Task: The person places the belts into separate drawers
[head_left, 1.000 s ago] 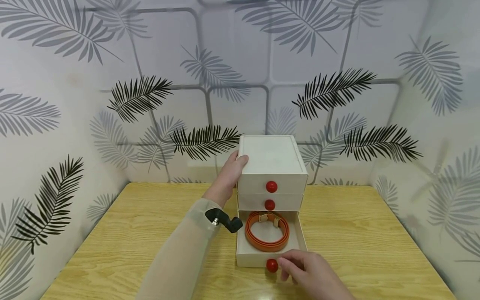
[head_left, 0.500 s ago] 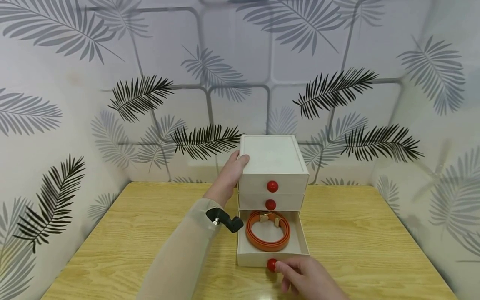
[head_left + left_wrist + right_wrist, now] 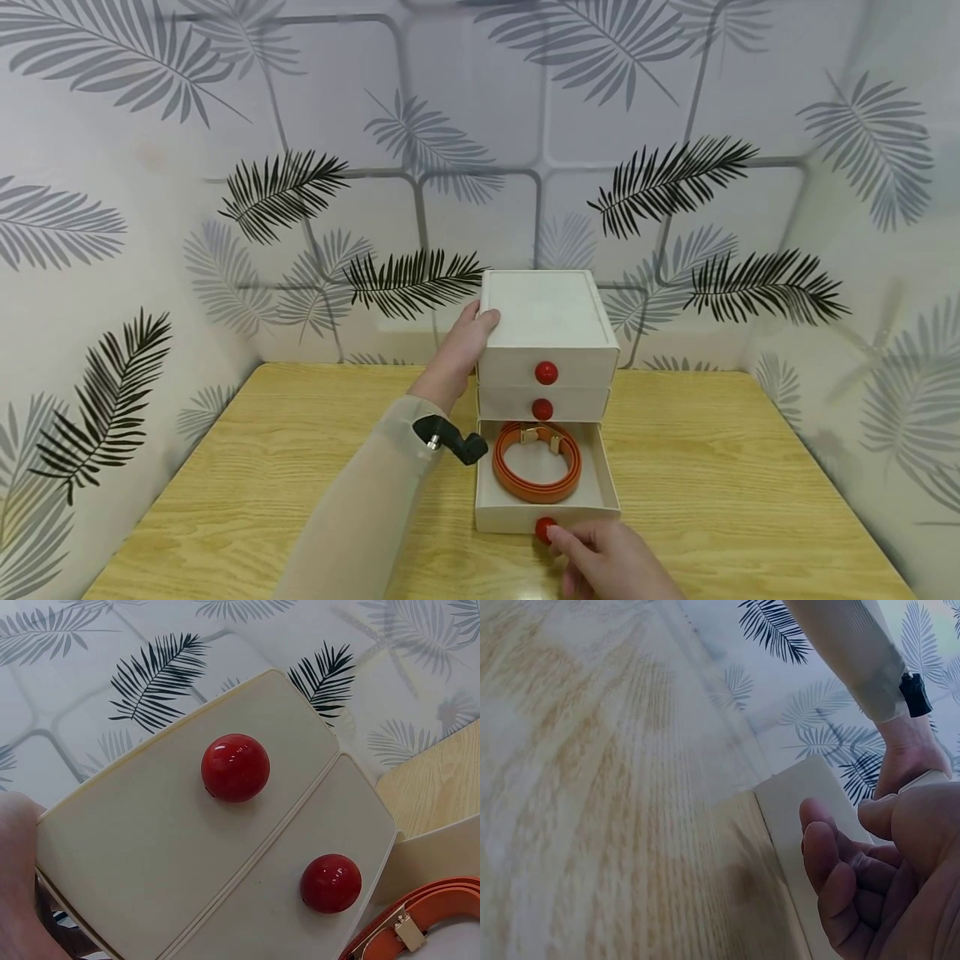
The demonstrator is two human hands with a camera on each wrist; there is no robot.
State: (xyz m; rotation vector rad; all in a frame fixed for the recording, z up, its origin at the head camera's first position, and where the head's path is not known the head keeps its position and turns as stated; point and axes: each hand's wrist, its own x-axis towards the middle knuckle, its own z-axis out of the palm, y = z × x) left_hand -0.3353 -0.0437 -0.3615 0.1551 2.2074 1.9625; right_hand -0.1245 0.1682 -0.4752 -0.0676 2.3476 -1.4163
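A white drawer cabinet [image 3: 551,308] with red ball knobs stands at the table's middle. My left hand [image 3: 456,346] holds its left side, thumb over the top edge. The bottom drawer [image 3: 498,519] is pulled out. Inside it lies a coiled orange belt [image 3: 536,492] with gold-coloured metal fittings, also partly seen in the left wrist view. My right hand [image 3: 611,558] is at the drawer's red knob [image 3: 543,529], a digit tip overlapping its right side. The right wrist view shows curled fingers with the thumb apart; the knob is largely hidden there, and I cannot tell whether they pinch it.
The upper drawer [image 3: 510,367] and middle drawer [image 3: 502,403] are closed. Under everything is a wooden table [image 3: 705,475]. Behind it rises a wall [image 3: 480,108] with a leaf pattern. A black wrist mount [image 3: 453,442] is on the left sleeve [image 3: 360,508].
My right hand has shifted slightly left, its nearest digit now overlapping the bottom knob. The left hand keeps its place on the cabinet, and the bottom drawer has not visibly moved.
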